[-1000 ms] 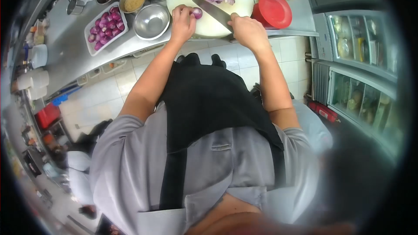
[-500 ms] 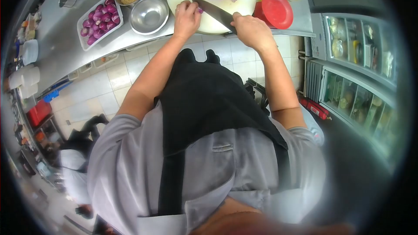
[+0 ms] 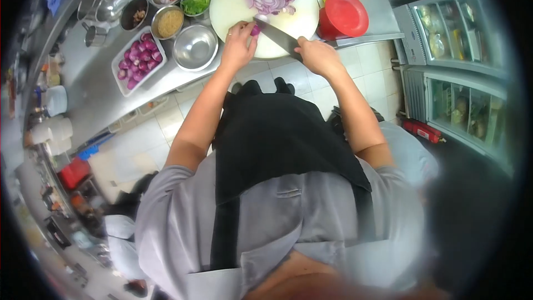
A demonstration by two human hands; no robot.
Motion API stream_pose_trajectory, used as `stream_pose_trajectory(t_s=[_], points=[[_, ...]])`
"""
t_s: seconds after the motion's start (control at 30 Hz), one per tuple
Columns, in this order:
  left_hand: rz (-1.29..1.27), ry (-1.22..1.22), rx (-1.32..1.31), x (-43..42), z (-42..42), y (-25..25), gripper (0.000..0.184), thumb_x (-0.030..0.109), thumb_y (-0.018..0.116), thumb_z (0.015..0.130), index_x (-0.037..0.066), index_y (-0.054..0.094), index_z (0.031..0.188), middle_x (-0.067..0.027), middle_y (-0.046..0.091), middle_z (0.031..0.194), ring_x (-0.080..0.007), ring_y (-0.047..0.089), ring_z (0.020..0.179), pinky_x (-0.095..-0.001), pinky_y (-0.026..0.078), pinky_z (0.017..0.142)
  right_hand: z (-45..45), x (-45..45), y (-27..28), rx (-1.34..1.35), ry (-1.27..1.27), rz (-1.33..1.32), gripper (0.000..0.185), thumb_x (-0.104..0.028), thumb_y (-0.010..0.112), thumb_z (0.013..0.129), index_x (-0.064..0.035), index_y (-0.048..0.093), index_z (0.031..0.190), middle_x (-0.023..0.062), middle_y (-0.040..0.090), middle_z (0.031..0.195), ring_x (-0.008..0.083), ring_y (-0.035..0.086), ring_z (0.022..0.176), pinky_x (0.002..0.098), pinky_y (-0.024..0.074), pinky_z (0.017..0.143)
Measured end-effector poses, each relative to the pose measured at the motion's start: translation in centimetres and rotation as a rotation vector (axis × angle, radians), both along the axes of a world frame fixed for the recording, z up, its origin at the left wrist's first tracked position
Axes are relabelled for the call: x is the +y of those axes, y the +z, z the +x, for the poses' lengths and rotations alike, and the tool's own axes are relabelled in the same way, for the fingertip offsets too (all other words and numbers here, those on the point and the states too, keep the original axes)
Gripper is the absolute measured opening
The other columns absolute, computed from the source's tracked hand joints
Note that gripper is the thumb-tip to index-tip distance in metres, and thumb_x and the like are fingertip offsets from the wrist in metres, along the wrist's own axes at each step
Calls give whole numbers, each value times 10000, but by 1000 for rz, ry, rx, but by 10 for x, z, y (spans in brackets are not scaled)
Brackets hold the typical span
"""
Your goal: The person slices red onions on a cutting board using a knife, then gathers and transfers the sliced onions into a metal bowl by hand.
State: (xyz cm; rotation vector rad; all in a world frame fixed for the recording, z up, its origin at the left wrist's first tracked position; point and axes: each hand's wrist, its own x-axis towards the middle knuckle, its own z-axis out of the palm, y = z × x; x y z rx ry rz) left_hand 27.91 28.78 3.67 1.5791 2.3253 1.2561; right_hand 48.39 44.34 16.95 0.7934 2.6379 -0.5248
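Head view: toward the near edge of the round cutting board (image 3: 297, 39), the left hand (image 3: 239, 47) holds a purple onion piece (image 3: 255, 30) and the right hand (image 3: 318, 55) grasps a knife (image 3: 279, 37) by its handle, the blade next to that piece. A steel bowl (image 3: 195, 48) and a white basket (image 3: 147, 76) of purple onions (image 3: 137, 61) stand along the surface's (image 3: 97, 93) near edge; sliced onion (image 3: 269, 0) lies heaped toward the board's far edge.

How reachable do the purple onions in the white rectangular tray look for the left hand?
Probably yes, once the left hand releases the purple onion piece it holds. The shiny round metal bowl lies between, but could be passed over, and the open-topped white tray leaves the purple onions uncovered.
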Motion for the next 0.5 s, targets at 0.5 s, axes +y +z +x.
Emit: stream_pose_trajectory(t_s=[0.5], points=[[-360,-161,40,69,-25,34,479,282,771,898,5,665,1275,-257,658,1278,-446,640,1189,-504,523,1030,57,2,36,139,-286,-18,275,-298,571,1092,-27,615,1078,263,732,939,488,693,974,604,515,823]])
